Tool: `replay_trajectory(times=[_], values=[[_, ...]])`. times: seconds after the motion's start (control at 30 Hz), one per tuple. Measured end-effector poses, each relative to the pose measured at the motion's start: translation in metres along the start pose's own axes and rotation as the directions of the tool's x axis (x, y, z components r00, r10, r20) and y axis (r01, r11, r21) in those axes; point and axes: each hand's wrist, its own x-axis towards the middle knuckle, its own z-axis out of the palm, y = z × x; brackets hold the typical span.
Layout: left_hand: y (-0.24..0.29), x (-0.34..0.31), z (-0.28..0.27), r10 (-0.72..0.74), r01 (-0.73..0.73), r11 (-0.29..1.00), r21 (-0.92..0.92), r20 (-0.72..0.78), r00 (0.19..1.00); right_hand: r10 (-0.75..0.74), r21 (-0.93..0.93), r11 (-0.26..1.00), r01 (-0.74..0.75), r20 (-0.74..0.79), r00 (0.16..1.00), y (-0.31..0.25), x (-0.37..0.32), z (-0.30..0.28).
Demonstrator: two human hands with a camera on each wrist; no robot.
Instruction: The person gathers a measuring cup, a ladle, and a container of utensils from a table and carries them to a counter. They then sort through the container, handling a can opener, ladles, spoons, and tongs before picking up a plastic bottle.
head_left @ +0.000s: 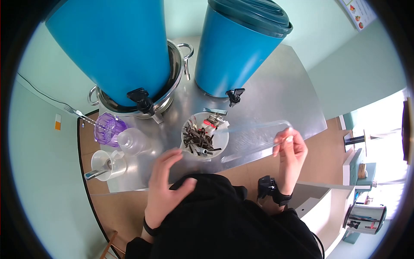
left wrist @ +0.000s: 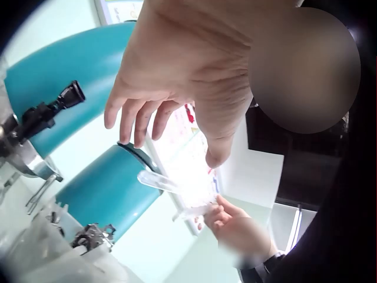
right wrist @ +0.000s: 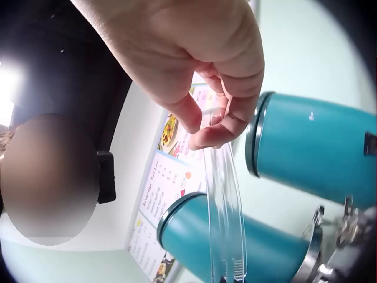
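Pinching clear tongs in right hand, holding left hand spread, near white tub of small items, on steel table, by pale green wall

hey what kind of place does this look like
Probably a café or drinks counter: blue dispensers with black taps, a steel table, and a menu reading "Beverage Series".

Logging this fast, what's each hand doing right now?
Left hand: open, holding nothing.
Right hand: closed, pinching long, clear plastic tongs.
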Motion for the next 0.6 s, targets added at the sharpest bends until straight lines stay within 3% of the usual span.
replay_trajectory(times=[0.13,0.27,0.47,0.53,0.6], values=[[0.024,0.025,0.01,0.148,-0.162,0.966,0.199,0.082,0.986,0.143,0.115,0.979,-0.167,0.197,0.97,0.007,-0.013,0.029],[0.001,0.017,0.016,-0.051,0.061,0.997,-0.046,0.194,0.98,0.136,0.085,0.983,-0.161,0.242,0.961,0.01,-0.015,0.047],[-0.007,0.014,0.004,-0.116,0.141,0.97,-0.196,0.136,0.984,0.177,0.149,0.966,-0.212,0.219,0.959,0.016,-0.013,0.056],[-0.011,0.01,0.001,-0.205,0.253,0.9,-0.355,0.169,0.964,0.216,0.24,0.934,-0.266,0.216,0.952,0.018,-0.012,0.057],[-0.013,0.007,0.0,-0.289,0.358,0.781,-0.511,0.213,0.933,0.193,0.182,0.954,-0.239,0.242,0.951,0.025,-0.01,0.055]])
